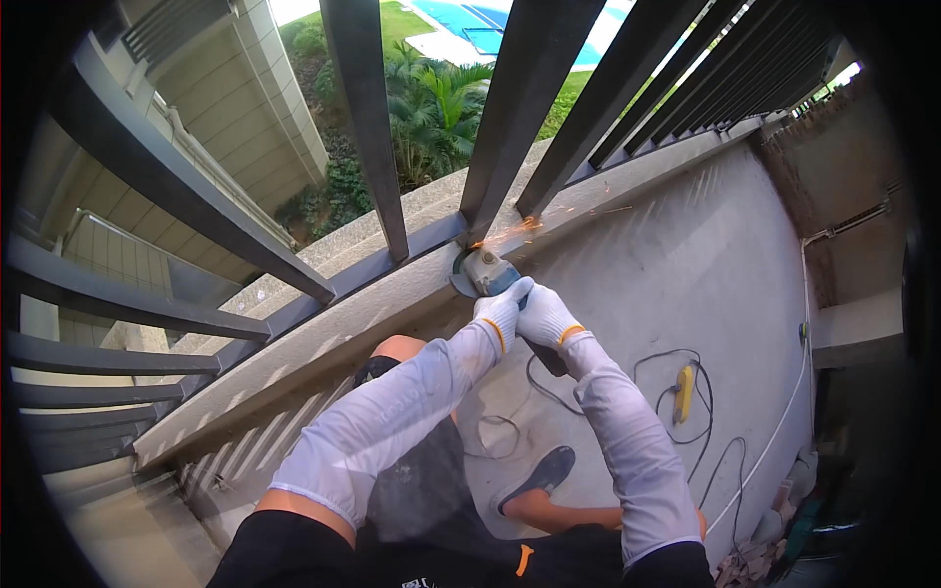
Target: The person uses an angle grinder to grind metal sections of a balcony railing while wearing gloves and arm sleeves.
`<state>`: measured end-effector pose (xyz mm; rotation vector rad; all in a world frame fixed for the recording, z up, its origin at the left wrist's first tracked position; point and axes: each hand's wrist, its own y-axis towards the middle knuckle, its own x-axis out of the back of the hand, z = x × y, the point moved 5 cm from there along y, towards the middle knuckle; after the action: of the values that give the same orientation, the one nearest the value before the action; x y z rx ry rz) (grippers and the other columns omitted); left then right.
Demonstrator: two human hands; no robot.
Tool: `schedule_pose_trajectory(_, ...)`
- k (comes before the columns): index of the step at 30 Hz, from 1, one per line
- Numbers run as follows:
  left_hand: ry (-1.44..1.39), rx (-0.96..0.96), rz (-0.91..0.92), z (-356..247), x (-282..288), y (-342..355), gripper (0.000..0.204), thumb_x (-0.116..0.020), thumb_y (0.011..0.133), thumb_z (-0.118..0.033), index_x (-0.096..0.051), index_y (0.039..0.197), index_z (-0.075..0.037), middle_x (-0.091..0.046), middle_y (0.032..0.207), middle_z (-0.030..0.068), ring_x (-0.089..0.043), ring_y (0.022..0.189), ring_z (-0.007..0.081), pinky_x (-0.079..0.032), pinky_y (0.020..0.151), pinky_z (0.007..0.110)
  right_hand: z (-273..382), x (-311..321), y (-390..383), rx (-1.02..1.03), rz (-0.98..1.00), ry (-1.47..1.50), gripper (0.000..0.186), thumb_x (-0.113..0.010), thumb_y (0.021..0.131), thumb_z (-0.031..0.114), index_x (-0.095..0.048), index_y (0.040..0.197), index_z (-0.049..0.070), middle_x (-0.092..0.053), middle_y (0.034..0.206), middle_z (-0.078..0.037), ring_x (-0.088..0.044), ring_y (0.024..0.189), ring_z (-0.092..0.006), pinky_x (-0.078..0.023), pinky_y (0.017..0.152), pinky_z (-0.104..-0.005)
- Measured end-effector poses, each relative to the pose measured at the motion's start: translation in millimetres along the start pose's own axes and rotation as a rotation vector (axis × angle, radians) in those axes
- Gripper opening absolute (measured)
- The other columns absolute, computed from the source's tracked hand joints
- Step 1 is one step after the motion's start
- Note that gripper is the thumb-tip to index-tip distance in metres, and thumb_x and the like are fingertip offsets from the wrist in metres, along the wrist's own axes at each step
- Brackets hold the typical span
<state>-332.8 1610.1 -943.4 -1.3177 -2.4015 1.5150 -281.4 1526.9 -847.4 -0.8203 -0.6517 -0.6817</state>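
Observation:
An angle grinder (487, 270) with a blue and silver body is against the lower rail of the dark metal railing (453, 227), where orange sparks fly off to the right. My left hand (498, 316), in a white knit glove, is closed on the grinder's body. My right hand (546, 316), gloved alike, grips it just to the right and behind. The dark rear of the tool shows below my right hand. The disc's contact point is partly hidden by the guard and sparks.
Below the railing runs a concrete ledge (274, 353). On the grey floor (686, 265) lie looping cables and a yellow power strip (683, 395). My bent leg and sandalled foot (537, 480) are below me. Rubble (760, 549) sits at lower right. Plants (436, 113) and a pool show beyond the bars.

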Motion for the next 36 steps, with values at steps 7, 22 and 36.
schedule_pose_trajectory(7, -0.015, 0.007, -0.042, 1, -6, 0, 0.071, -0.099, 0.079, -0.036, -0.074, 0.129, 0.007, -0.078, 0.128, 0.0161, -0.076, 0.111, 0.0261, -0.060, 0.102, 0.039, -2, 4, 0, -0.001, -0.046, 0.016, 0.041, -0.079, 0.091, 0.034, -0.077, 0.115, 0.000, -0.078, 0.115, -0.030, -0.075, 0.113, -0.0477, -0.061, 0.096, -0.0483)
schedule_pose_trajectory(22, 0.037, -0.037, -0.116, 4, -13, 8, 0.068, -0.098, 0.083, -0.039, -0.073, 0.128, 0.006, -0.079, 0.121, 0.0162, -0.078, 0.102, 0.0278, -0.063, 0.093, 0.043, -8, 11, 10, -0.009, -0.030, -0.019, 0.043, -0.081, 0.089, 0.036, -0.078, 0.115, 0.001, -0.079, 0.114, -0.030, -0.075, 0.113, -0.0478, -0.061, 0.096, -0.0487)
schedule_pose_trajectory(36, 0.065, -0.039, -0.165, -8, -16, -8, 0.076, -0.098, 0.079, -0.044, -0.073, 0.128, 0.009, -0.079, 0.121, 0.0179, -0.079, 0.103, 0.0282, -0.062, 0.092, 0.041, -10, 10, 14, -0.026, 0.016, -0.002, 0.044, -0.079, 0.091, 0.037, -0.078, 0.115, 0.000, -0.079, 0.115, -0.030, -0.075, 0.114, -0.0479, -0.060, 0.096, -0.0491)
